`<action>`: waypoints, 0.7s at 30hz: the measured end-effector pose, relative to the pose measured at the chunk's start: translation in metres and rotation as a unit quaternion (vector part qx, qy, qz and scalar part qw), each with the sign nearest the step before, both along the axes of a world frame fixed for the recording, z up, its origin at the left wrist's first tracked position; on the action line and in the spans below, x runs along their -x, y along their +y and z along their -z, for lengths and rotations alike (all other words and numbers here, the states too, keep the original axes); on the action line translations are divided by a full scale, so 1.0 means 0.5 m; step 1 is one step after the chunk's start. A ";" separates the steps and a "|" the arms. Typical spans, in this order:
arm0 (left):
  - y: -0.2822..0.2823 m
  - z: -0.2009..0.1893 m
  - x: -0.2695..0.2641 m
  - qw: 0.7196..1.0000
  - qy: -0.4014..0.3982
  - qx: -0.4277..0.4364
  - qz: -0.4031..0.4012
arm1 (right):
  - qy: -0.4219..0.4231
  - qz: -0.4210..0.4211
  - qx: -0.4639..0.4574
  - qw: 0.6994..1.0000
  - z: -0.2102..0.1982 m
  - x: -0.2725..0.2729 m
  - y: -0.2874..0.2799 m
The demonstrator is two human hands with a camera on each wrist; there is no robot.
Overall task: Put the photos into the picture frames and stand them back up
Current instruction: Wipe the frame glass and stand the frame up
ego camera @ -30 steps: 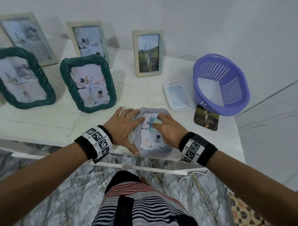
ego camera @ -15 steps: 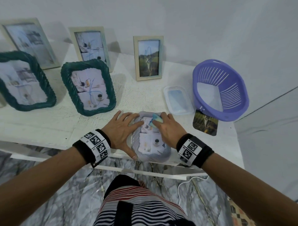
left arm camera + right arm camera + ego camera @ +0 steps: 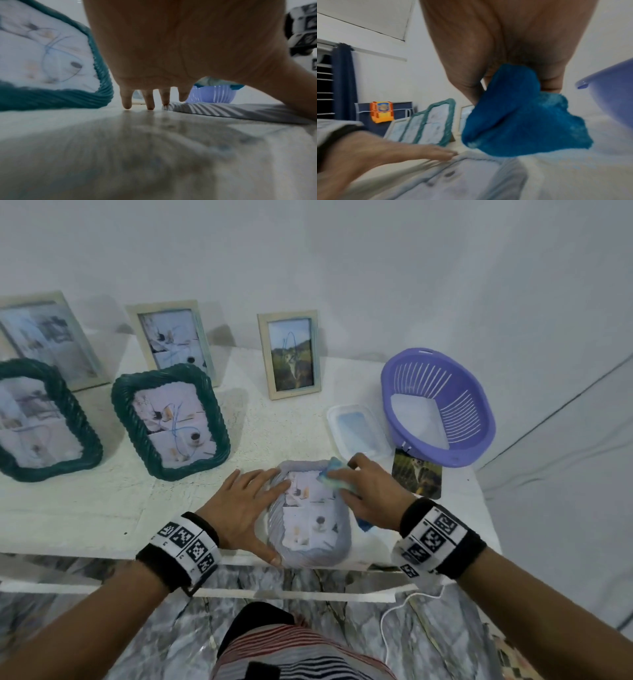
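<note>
While left hand [image 3: 239, 508] steadies frame [image 3: 310, 553], right hand [image 3: 368, 491] grips cloth [image 3: 334, 475].

- A home, by the look of it: a room with plain white walls and a grey-veined marble floor [image 3: 85, 611].
- A white textured tabletop [image 3: 102, 501] carries standing photo frames, among them a dark green rope-edged frame [image 3: 170, 421] and a pale wooden frame [image 3: 290, 354].
- A lilac slotted plastic basket [image 3: 440, 409] stands at its right end.
- The right wrist view shows a dark blue curtain [image 3: 342, 81] beside a barred window [image 3: 324, 83], and an orange cloth [image 3: 381, 112] draped over a rail.
</note>
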State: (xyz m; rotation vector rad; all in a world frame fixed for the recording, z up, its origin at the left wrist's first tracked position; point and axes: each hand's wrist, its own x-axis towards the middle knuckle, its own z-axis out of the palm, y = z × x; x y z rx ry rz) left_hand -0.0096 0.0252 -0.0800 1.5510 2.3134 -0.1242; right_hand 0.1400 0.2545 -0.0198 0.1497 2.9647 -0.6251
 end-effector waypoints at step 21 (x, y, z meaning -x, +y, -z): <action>-0.027 -0.023 -0.043 0.957 -0.177 -0.151 -0.172 | 0.084 0.142 -0.182 0.969 0.033 0.105 0.022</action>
